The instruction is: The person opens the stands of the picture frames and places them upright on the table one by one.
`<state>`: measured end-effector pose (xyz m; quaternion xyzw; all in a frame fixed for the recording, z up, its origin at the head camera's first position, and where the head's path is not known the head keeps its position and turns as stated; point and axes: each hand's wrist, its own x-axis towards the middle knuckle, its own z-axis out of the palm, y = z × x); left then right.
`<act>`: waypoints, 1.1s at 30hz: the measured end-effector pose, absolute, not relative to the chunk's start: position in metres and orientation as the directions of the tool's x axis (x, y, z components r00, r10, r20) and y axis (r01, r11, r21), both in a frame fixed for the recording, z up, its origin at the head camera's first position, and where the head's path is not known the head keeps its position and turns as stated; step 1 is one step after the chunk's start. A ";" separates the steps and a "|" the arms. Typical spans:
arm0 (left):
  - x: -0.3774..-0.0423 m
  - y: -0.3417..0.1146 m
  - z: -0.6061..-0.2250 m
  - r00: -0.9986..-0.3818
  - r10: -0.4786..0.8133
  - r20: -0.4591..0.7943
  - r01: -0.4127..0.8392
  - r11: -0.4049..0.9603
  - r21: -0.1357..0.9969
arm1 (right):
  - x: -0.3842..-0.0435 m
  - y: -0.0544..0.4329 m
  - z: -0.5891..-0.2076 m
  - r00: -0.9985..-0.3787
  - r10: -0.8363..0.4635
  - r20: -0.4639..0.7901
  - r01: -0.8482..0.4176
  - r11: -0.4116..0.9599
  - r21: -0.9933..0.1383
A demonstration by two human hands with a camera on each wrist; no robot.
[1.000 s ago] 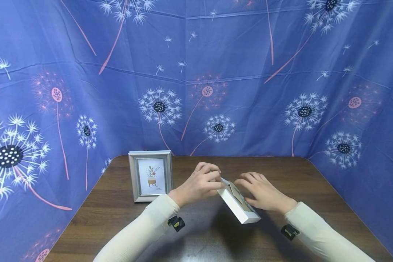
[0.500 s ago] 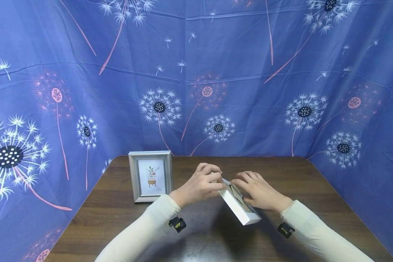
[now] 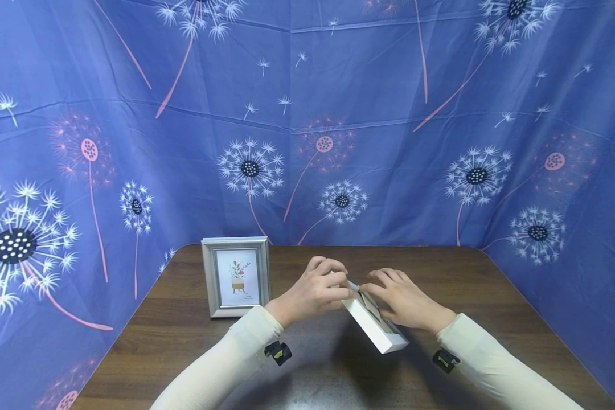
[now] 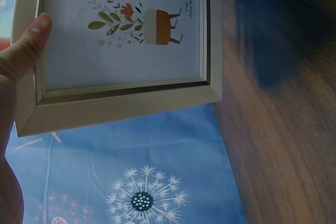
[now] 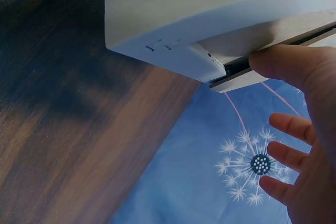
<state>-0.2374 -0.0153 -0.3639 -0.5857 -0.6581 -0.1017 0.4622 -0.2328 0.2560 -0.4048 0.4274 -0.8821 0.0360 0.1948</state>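
Observation:
My left hand (image 3: 312, 291) grips one end of a white picture frame (image 3: 368, 326), tilted above the table. In the left wrist view, the thumb presses the front rim of this picture frame (image 4: 126, 102); a potted-plant print shows inside. My right hand (image 3: 409, 300) is at the brown back. In the right wrist view, the thumb (image 5: 281, 62) lies against the edge of the back's stand (image 5: 239, 83), beside a dark gap. The index finger is hidden there, but the head view shows it across the stand from the thumb. The other fingers hang loose.
A second, silver picture frame (image 3: 236, 310) stands upright at the back left of the brown wooden table (image 3: 174, 319). Blue dandelion-print cloth (image 3: 389, 142) hangs behind and on both sides. A small black device sits at each wrist.
My right hand has moved slightly left, closer onto the back of the white picture frame. The left hand and the picture frame have hardly moved.

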 end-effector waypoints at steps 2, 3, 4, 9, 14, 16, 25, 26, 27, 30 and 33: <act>-0.237 -0.015 -0.364 0.112 0.677 0.728 0.865 0.294 -0.407 | -0.233 0.256 -0.405 -0.558 -0.739 0.378 -0.767 0.633 0.105; -0.237 -0.015 -0.364 0.111 0.676 0.728 0.866 0.294 -0.405 | -0.233 0.256 -0.405 -0.558 -0.738 0.379 -0.767 0.633 0.106; -0.237 -0.015 -0.364 0.110 0.676 0.729 0.867 0.293 -0.403 | -0.233 0.256 -0.405 -0.557 -0.738 0.380 -0.767 0.633 0.106; -0.237 -0.016 -0.364 0.104 0.677 0.729 0.873 0.290 -0.393 | -0.233 0.256 -0.404 -0.554 -0.739 0.383 -0.766 0.633 0.113; -0.237 -0.018 -0.365 0.104 0.681 0.725 0.871 0.289 -0.397 | -0.232 0.256 -0.402 -0.550 -0.740 0.387 -0.766 0.632 0.121; -0.237 -0.018 -0.366 0.104 0.683 0.723 0.871 0.288 -0.397 | -0.232 0.256 -0.402 -0.544 -0.741 0.394 -0.767 0.630 0.125; -0.236 -0.019 -0.366 0.086 0.691 0.718 0.881 0.283 -0.379 | -0.232 0.259 -0.399 -0.532 -0.731 0.427 -0.763 0.632 0.133; -0.236 -0.019 -0.366 0.084 0.691 0.718 0.883 0.283 -0.375 | -0.232 0.259 -0.398 -0.534 -0.731 0.425 -0.763 0.633 0.130; -0.236 -0.019 -0.365 0.082 0.690 0.719 0.884 0.283 -0.372 | -0.231 0.259 -0.398 -0.536 -0.730 0.424 -0.763 0.634 0.127; -0.236 -0.019 -0.365 0.082 0.689 0.720 0.884 0.283 -0.371 | -0.231 0.260 -0.395 -0.545 -0.726 0.420 -0.761 0.639 0.117; -0.236 -0.019 -0.365 0.085 0.688 0.721 0.882 0.284 -0.375 | -0.230 0.261 -0.393 -0.549 -0.725 0.415 -0.761 0.640 0.112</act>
